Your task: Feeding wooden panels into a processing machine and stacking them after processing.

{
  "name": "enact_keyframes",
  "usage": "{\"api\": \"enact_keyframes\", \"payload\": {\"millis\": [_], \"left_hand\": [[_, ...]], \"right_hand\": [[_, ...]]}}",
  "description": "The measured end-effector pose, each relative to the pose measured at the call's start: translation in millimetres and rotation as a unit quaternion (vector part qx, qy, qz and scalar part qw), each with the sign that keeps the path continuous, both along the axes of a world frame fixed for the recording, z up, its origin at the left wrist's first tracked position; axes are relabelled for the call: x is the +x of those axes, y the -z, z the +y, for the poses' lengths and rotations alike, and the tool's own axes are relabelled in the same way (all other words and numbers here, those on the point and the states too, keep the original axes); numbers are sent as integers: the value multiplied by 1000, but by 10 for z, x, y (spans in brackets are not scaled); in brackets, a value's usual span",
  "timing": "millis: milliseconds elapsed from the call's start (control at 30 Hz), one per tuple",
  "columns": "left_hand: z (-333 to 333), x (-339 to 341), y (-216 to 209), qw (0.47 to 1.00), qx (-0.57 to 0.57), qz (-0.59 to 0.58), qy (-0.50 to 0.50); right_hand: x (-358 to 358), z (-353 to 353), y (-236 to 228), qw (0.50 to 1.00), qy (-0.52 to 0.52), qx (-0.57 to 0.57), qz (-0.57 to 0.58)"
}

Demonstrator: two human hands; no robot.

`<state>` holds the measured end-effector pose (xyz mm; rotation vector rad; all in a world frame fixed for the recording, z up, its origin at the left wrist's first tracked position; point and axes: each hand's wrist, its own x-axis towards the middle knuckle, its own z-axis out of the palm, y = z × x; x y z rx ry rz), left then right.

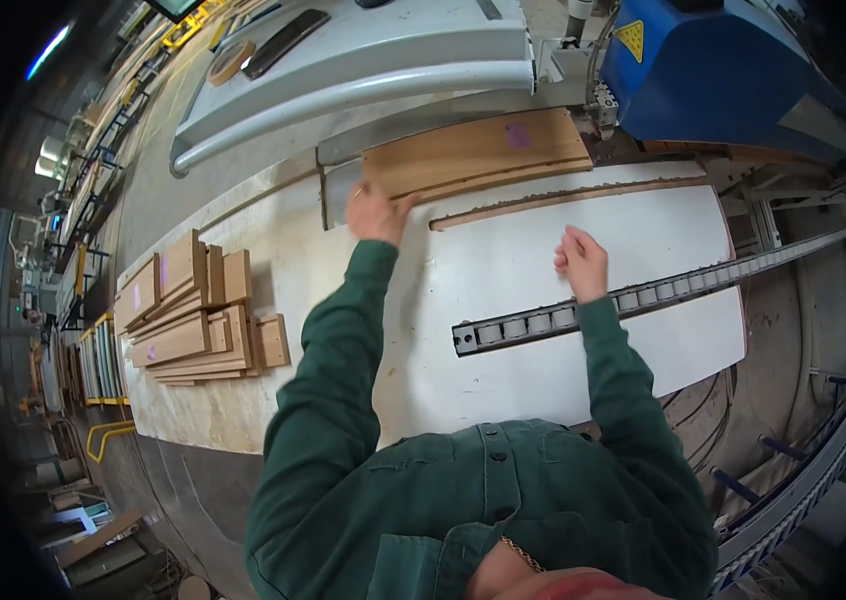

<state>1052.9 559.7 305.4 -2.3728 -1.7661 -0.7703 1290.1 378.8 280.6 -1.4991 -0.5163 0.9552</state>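
Observation:
A long wooden board (463, 158) with a purple mark lies along the far side of the white worktable (513, 385). My left hand (375, 214) grips its left end, fingers at the corner and thumb by the near edge. My right hand (582, 262) hovers over the white surface, beyond a roller rail (513, 328), with its fingers curled in. Nothing shows in that hand. Between the board and the right hand runs a narrow slot (563, 203) with a rough brown edge.
Stacked wooden pieces (198, 320) lie on the table's left. Beyond the board stands a grey machine table (383, 65) bearing a tape roll (230, 63) and a flat black device (286, 43). A blue machine housing (713, 75) rises at the far right.

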Motion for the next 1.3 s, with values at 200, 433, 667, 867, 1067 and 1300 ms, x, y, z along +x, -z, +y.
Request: {"api": "enact_keyframes", "payload": {"millis": [200,433,667,867,1067,1300], "left_hand": [[68,-490,295,982,-187,4,-27],[159,-202,328,981,-186,-47,-6],[133,-382,348,978,-192,-72,-29],[106,-256,316,972,-198,-122,-28],[79,-330,353,981,-161,-109,-30],[70,-257,356,984,-144,-106,-18]], "right_hand": [[-270,963,176,999,10,-35,-18],[-413,1527,767,968,125,-68,-207],[-829,1625,137,955,130,-178,-198],[-687,1727,202,977,71,-192,-67],[-862,1683,146,971,117,-184,-93],[-798,1774,296,979,122,-158,-52]]}}
